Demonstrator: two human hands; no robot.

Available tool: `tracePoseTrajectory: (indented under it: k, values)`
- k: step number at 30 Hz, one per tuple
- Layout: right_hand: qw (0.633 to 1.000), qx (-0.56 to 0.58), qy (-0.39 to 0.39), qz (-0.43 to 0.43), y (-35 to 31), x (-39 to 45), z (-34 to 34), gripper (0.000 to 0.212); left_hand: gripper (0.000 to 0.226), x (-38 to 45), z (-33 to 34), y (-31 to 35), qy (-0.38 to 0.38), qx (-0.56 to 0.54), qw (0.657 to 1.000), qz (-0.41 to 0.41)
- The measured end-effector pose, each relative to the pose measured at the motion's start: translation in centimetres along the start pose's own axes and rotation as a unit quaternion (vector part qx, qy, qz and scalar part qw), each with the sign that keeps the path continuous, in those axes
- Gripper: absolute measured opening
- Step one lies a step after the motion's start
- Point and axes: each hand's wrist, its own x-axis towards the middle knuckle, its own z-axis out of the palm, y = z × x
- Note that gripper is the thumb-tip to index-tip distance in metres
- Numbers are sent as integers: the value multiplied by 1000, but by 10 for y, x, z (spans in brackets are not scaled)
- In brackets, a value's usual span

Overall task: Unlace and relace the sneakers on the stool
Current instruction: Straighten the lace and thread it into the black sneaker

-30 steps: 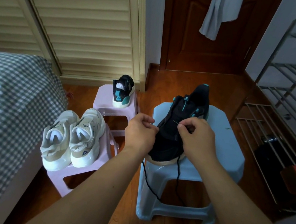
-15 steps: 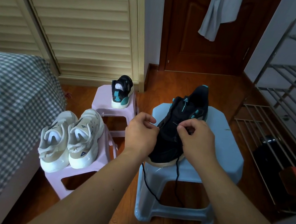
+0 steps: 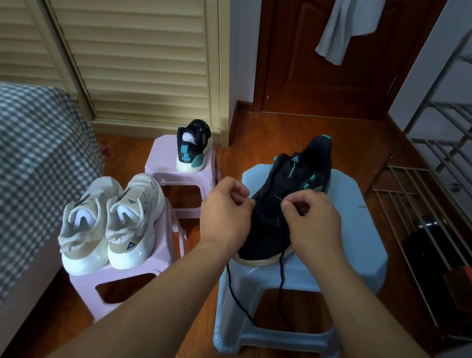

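A: Where was the black sneaker [image 3: 281, 216] logged?

B: On the blue stool [image 3: 360, 243], toe toward the observer at 6 o'clock, heel at 12. Both hands were on the lacing zone. The left hand [image 3: 225, 212] had its fingers curled at the shoe's 9 o'clock edge; whether it pinched lace or upper could not be told. The right hand [image 3: 312, 221] pinched something thin at the eyelets, seemingly the lace tip.

A: Handling judgement?

B: Shoe judged light, upper soft and yielding, sole stiffer. The lace [image 3: 281, 274] looked thin, limp and slack, two strands hanging over the stool's 6 o'clock edge. Best hold judged to be the stiff tip for threading, with the other hand steadying the upper beside the eyelet row. Tugging hard could slide the shoe on smooth plastic.

A: Counts?

B: Sneakers: four. One black under the hands, one black [image 3: 192, 147] on the far pink stool [image 3: 163, 168] at 11 o'clock, two white sneakers [image 3: 112, 218] side by side on the near pink stool [image 3: 121, 281] at 9 o'clock. Stools: three. Hands: two.
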Motion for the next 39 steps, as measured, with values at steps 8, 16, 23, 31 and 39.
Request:
tracePoseTrajectory:
  k: [8, 16, 23, 31, 39]
  values:
    - [1000, -1, -1, -3, 1, 1, 1, 12, 11, 13, 3, 6, -37, 78, 995, 50]
    - [1000, -15, -8, -9, 1, 4, 4, 15, 12, 19, 11, 14, -17, 179, 979, 99]
    - [1000, -3, -8, -7, 2, 1, 1, 18, 15, 25, 1, 12, -57, 1, 994, 93]
    - [999, 32, 18, 2, -7, -1, -10, 13, 12, 22, -12, 30, -142, -9, 977, 160]
    - [986, 163, 14, 30, -27, -1, -29, 12, 14, 7, -18, 34, -206, -51, 976, 52]
